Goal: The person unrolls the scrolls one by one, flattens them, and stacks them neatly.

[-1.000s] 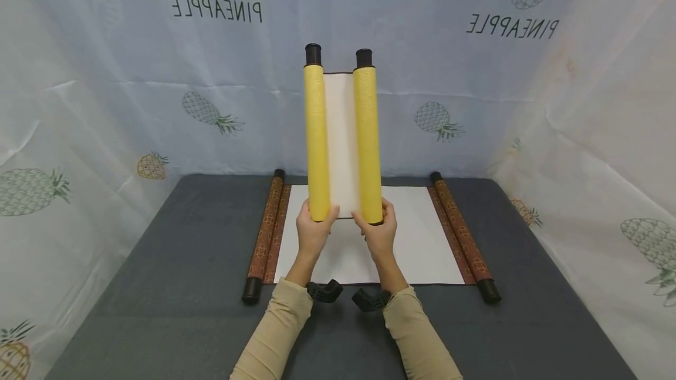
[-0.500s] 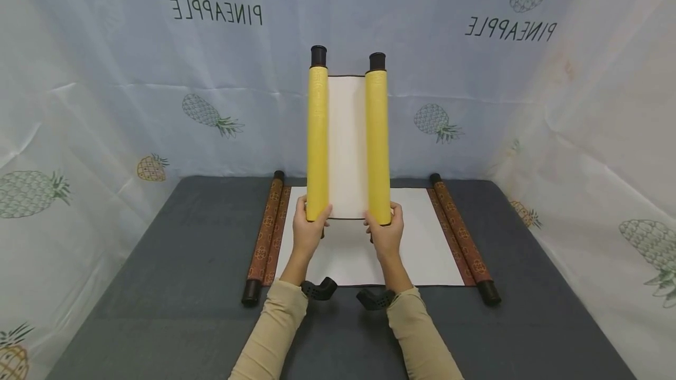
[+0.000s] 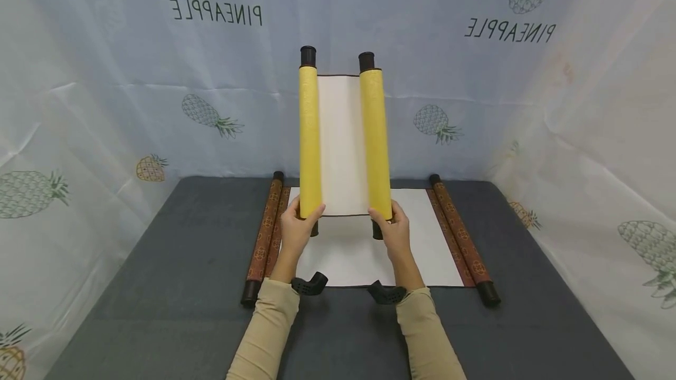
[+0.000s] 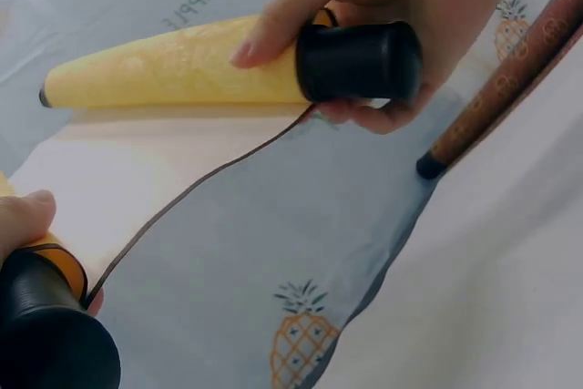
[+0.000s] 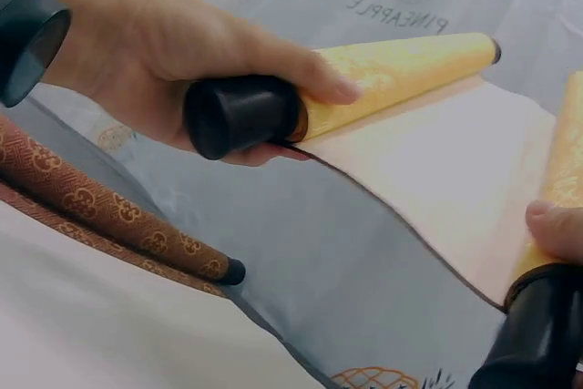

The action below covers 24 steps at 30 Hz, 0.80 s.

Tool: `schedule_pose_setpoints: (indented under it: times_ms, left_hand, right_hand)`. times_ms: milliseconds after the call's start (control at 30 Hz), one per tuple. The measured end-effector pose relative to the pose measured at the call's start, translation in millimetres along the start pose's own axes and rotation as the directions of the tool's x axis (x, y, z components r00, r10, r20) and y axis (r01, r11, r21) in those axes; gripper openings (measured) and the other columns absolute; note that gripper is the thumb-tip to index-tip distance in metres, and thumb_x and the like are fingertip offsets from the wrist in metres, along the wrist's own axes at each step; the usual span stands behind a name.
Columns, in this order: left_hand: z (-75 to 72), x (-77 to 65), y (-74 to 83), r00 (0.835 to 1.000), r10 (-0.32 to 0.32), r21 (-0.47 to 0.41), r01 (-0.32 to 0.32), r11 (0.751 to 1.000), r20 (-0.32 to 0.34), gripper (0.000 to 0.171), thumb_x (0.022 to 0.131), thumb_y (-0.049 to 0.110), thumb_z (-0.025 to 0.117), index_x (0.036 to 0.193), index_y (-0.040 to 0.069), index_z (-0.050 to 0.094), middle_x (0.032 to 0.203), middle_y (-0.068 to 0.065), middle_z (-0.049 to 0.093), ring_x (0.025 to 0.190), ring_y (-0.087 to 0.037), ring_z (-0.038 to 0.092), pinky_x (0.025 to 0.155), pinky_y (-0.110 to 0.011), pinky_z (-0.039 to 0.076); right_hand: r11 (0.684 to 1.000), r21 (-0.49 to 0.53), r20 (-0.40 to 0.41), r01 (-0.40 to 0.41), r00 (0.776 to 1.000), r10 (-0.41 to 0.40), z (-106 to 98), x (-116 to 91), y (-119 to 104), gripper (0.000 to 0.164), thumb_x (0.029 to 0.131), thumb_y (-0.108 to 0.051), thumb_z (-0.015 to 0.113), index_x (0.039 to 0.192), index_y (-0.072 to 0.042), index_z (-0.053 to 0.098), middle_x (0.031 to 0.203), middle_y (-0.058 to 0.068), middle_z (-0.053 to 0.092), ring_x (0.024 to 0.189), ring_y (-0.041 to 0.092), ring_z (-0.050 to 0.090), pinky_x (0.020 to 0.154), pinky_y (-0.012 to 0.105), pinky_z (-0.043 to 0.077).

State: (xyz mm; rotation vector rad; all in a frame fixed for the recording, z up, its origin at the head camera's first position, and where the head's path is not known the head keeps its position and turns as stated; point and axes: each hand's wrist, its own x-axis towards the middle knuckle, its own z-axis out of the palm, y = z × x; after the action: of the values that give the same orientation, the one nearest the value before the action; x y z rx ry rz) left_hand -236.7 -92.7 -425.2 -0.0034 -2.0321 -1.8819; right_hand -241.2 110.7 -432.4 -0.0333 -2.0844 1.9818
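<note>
A yellow scroll with black roller knobs is held up, partly unrolled, over the table. Its white paper [image 3: 342, 145] stretches between the left yellow roll [image 3: 310, 139] and the right yellow roll [image 3: 375, 142]. My left hand [image 3: 297, 227] grips the lower end of the left roll, thumb across its front; the black knob [image 4: 360, 61] pokes out beside the palm in the left wrist view. The right roll's lower end is gripped by my right hand [image 3: 396, 230], thumb along the yellow cover, its knob [image 5: 241, 116] showing in the right wrist view.
On the dark grey table [image 3: 174, 286] beneath lies a second scroll, spread open, its white sheet [image 3: 348, 263] between two brown patterned rolls, left roll [image 3: 264, 227] and right roll [image 3: 465, 233]. A pineapple-print curtain [image 3: 449, 63] hangs behind and at both sides.
My hands have moved apart, drawing the two yellow rolls further from each other so a wider strip of white paper shows. The scroll on the table has stayed put.
</note>
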Motion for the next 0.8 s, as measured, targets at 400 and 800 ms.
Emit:
schedule_pose_setpoints:
  times_ms: [400,800]
  left_hand:
    - [3.1,-0.8,1.8,0.999,0.024,-0.112,-0.019,0.994,0.045,0.054,0.094,0.011,0.061,0.143,0.003,0.04,0.113,-0.019,0.056,0.086,-0.008,0.057,0.074,-0.014,0.052]
    - [3.5,-19.1,36.7,0.998,0.039,-0.047,-0.041,0.998,-0.043,0.043,0.093,0.011,0.057,0.131,-0.007,0.048,0.076,0.004,0.049,0.052,-0.002,0.051,0.049,-0.015,0.042]
  right_hand:
    - [0.989,0.134,0.069,0.064,0.995,-0.074,0,-3,-3,0.043,0.095,-0.008,0.057,0.135,0.002,0.041,0.095,0.0,0.05,0.077,0.006,0.058,0.069,0.017,0.05]
    - [0.979,0.176,-0.018,0.104,0.995,-0.103,4,-5,-3,0.04,0.094,-0.007,0.056,0.131,0.004,0.046,0.079,-0.006,0.051,0.063,0.005,0.053,0.058,0.016,0.047]
